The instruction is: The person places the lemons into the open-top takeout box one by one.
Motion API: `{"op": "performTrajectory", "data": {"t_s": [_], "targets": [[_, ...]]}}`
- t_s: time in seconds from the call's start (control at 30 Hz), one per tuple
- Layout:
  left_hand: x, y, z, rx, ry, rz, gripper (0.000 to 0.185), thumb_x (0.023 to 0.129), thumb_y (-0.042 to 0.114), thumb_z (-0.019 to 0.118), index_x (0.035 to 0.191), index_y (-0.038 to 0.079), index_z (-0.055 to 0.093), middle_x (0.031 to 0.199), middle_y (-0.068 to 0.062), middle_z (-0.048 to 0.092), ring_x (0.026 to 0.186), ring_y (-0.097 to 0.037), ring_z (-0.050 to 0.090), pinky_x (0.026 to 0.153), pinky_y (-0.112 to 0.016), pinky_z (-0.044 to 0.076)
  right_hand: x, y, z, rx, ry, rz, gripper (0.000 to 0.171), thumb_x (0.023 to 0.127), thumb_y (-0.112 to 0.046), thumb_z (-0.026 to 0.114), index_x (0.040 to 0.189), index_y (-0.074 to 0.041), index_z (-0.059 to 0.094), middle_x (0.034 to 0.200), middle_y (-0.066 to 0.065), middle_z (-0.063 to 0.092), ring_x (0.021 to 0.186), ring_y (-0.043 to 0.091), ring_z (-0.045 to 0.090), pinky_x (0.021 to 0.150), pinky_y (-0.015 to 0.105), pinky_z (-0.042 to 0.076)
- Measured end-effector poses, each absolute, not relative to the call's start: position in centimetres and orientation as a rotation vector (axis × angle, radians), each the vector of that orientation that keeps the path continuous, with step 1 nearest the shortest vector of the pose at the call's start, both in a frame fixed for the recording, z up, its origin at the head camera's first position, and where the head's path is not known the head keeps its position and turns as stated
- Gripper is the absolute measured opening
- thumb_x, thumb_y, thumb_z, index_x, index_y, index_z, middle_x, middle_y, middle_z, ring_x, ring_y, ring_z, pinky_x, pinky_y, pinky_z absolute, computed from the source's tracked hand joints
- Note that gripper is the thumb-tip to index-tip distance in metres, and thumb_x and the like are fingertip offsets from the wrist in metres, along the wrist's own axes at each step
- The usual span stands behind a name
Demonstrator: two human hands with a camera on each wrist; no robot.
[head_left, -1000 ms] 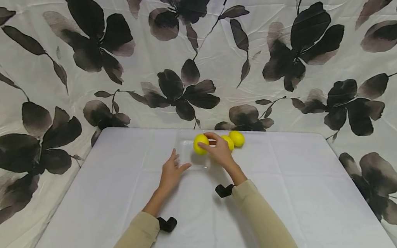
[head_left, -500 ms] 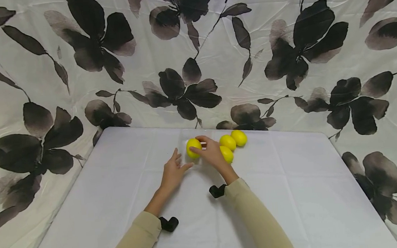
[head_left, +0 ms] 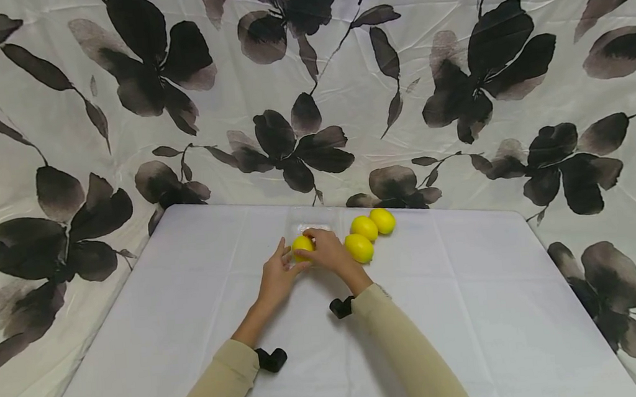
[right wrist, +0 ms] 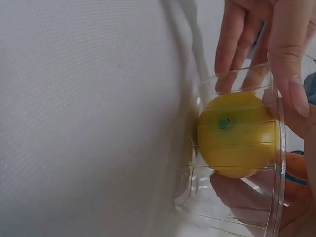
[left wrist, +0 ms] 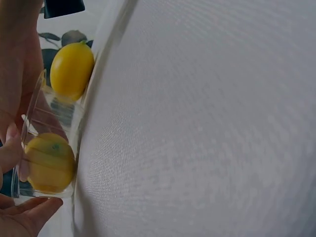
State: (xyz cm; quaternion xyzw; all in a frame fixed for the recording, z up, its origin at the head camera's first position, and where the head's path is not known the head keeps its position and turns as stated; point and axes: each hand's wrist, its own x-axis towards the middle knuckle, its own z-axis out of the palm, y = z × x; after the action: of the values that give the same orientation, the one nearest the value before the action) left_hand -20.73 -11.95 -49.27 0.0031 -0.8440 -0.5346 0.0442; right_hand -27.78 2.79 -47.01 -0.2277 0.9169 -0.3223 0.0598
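A yellow lemon (head_left: pixel 302 248) sits low in a clear plastic container (head_left: pixel 310 213) near the far edge of the table. My right hand (head_left: pixel 330 250) reaches over the container's right side, with thumb and fingers round the lemon. At the near left corner my left hand (head_left: pixel 274 280) rests against the container, fingers fairly straight along its outer wall, thumb (right wrist: pixel 297 96) by the rim. Through the transparent wall, the lemon (right wrist: pixel 237 136) shows close to the base in the right wrist view. In the left wrist view another lemon (left wrist: pixel 72 70) lies beyond the container.
Three lemons, a near one (head_left: pixel 359 248), a middle one (head_left: pixel 364 228) and a far one (head_left: pixel 384 221), lie in a slanted row right of the container. A white cloth (head_left: pixel 472 311) covers the table, and a floral curtain (head_left: pixel 309 81) hangs behind its far edge.
My right hand has carried the lemon left and down into the container's near left part, uncovering the lemons on the right. My left hand has stayed almost still.
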Motion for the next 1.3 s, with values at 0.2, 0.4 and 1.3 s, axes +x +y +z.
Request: {"op": "performTrajectory", "data": {"t_s": [0.2, 0.4, 1.3], "targets": [[-20.8, -12.0, -49.4, 0.004, -2.58, -1.614, 0.091, 0.088, 0.025, 0.075, 0.154, -0.005, 0.02, 0.147, -0.026, 0.046, 0.124, -0.038, 0.058, 0.098, -0.048, 0.052, -27.8, 2.6, -46.9, -0.712, 2.784, -0.884, 0.058, 0.095, -0.039, 0.065, 0.138, -0.002, 0.054, 0.139, 0.014, 0.059, 0.124, 0.028, 0.057, 0.106, 0.041, 0.047], [-20.9, -12.0, -49.6, 0.01, -2.581, -1.626, 0.092, 0.088, 0.027, 0.076, 0.154, -0.005, 0.021, 0.147, -0.026, 0.046, 0.125, -0.039, 0.057, 0.099, -0.048, 0.051, -27.4, 3.2, -46.4, -0.697, 2.747, -1.011, 0.057, 0.095, -0.037, 0.066, 0.138, -0.001, 0.054, 0.137, 0.016, 0.059, 0.12, 0.032, 0.061, 0.102, 0.043, 0.051], [-20.9, -11.7, -49.4, 0.04, -2.571, -1.634, 0.089, 0.088, 0.021, 0.076, 0.154, -0.005, 0.023, 0.146, -0.028, 0.046, 0.123, -0.044, 0.056, 0.101, -0.05, 0.049, -27.2, 8.3, -45.2, -0.498, 2.686, -1.588, 0.051, 0.091, -0.029, 0.073, 0.134, -0.007, 0.058, 0.136, 0.015, 0.06, 0.121, 0.029, 0.061, 0.098, 0.039, 0.054]]}}
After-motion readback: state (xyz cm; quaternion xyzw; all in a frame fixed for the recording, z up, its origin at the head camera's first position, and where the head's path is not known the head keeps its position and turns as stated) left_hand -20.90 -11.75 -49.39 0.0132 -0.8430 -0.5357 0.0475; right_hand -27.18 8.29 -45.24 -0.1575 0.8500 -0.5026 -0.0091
